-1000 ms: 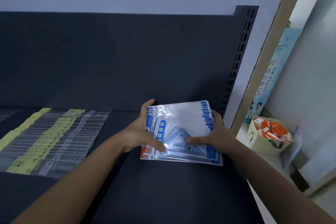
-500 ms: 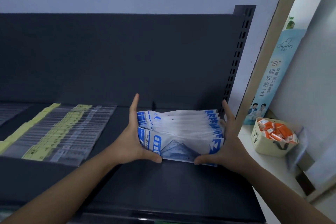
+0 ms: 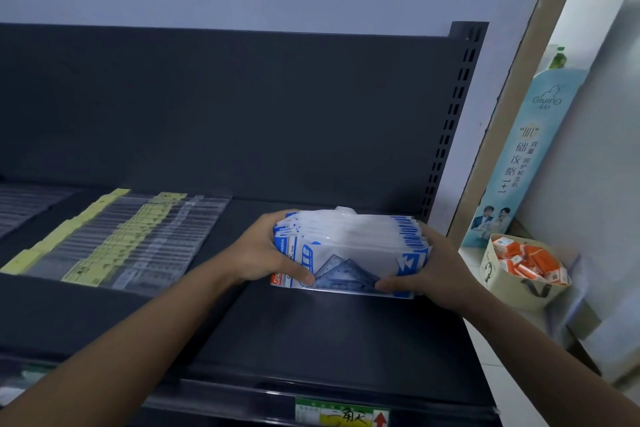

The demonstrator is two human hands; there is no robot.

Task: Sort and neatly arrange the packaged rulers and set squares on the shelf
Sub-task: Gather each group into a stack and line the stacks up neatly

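Both left hand (image 3: 265, 253) and right hand (image 3: 441, 270) grip crosswise-lying packet stack (image 3: 356, 239).

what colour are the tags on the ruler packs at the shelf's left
Yellow tags, best seen in the head view.

Dim, soft light; glare on plastic, wide-angle bending at edges.
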